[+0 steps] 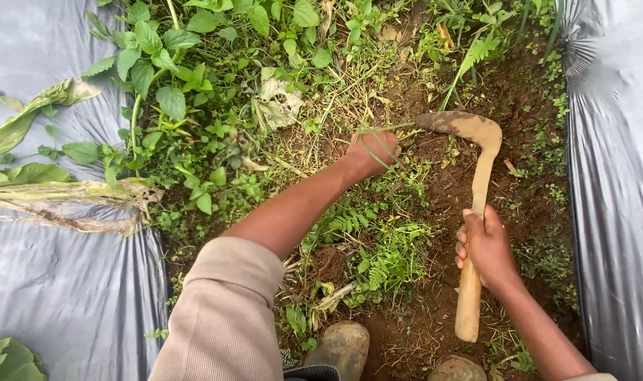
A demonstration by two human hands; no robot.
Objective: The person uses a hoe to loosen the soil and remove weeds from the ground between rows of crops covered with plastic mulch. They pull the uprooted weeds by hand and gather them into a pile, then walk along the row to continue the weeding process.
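My left hand [373, 149] is closed around a tuft of grass blades [378, 130] at the upper middle of the weedy soil strip. My right hand [485, 245] grips the wooden handle [469, 296] of a curved sickle. Its mud-caked blade [462, 125] hooks leftward and its tip meets the grass just right of my left hand. A beige sleeve [226, 314] covers my left upper arm.
Grey plastic mulch sheets flank the strip on the left [60, 282] and right [614, 212]. Leafy weeds [173, 92] and wilted stalks [67, 194] lie at the upper left. Small ferns [378, 247] grow between my arms. Muddy boot toes [342, 346] show at the bottom.
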